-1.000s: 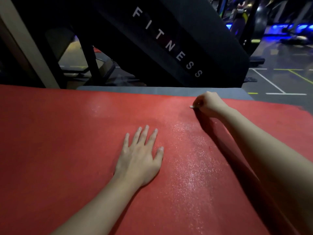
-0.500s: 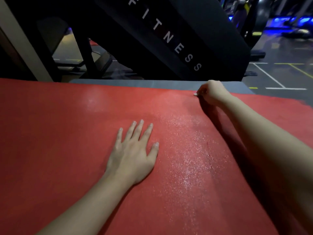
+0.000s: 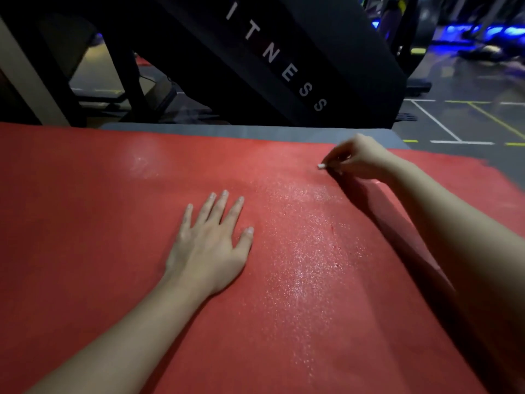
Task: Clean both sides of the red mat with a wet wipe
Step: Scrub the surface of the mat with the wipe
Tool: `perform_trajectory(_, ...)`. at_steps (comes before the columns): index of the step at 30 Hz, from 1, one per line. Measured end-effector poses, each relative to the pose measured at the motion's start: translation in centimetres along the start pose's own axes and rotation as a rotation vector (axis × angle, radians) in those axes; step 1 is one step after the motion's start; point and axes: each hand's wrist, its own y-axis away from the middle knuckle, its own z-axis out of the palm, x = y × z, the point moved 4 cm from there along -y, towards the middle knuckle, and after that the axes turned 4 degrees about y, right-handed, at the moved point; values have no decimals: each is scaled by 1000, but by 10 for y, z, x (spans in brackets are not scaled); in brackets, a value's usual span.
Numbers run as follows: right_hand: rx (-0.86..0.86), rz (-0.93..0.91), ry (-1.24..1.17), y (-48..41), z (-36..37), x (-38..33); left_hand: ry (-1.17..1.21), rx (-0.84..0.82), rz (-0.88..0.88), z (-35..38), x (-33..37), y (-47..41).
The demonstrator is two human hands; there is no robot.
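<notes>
Two bare forearms come in from the bottom edge, both over the red mat [image 3: 85, 223], which lies flat and fills the near and middle of the view. Left hand [image 3: 211, 245] sits palm down near the mat's centre, fingers straight and slightly spread, thumb out to the side, flat on the surface and holding nothing. Just to its right a wet, glistening streak [image 3: 301, 251] runs from the near part of the mat towards the far edge, with a small dark red mark in it. Right hand [image 3: 360, 159] is at the far end of that streak, close to the mat's far edge, fingers curled and pinching a wet wipe [image 3: 321, 166]. Only a small white tip of it shows past the fingertips, down at the mat; the rest is hidden in the hand. A fainter pale patch [image 3: 142, 163] sits on the far left part of the mat. Grey surface [image 3: 255, 132] shows as a strip beyond the mat's far edge. Behind stands a black slanted machine panel [image 3: 326, 38] with white letters "ITNESS". Far right, dark floor [image 3: 454, 120] with white and yellow lines, and blue lights [image 3: 483, 32] behind it.
</notes>
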Motion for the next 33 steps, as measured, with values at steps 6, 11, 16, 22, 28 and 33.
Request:
perform_trajectory(6, 111, -8, 11, 31, 9, -17, 7, -2, 2, 1, -1, -2)
perform_trajectory(11, 109, -76, 24, 82, 19, -43, 11, 12, 8, 2, -1, -2)
perform_trajectory(16, -16, -130, 11, 130, 14, -52, 14, 22, 0, 3, -2, -4)
perform_trajectory(22, 79, -43, 16, 154, 18, -74, 29, 14, -2, 0, -2, -3)
perform_trajectory(28, 37, -29, -61, 226, 15, -93, 26, 8, -5, -1, -2, -3)
perform_trajectory(33, 71, -27, 4, 237, 22, -109, 30, -9, -8, -4, -1, 0)
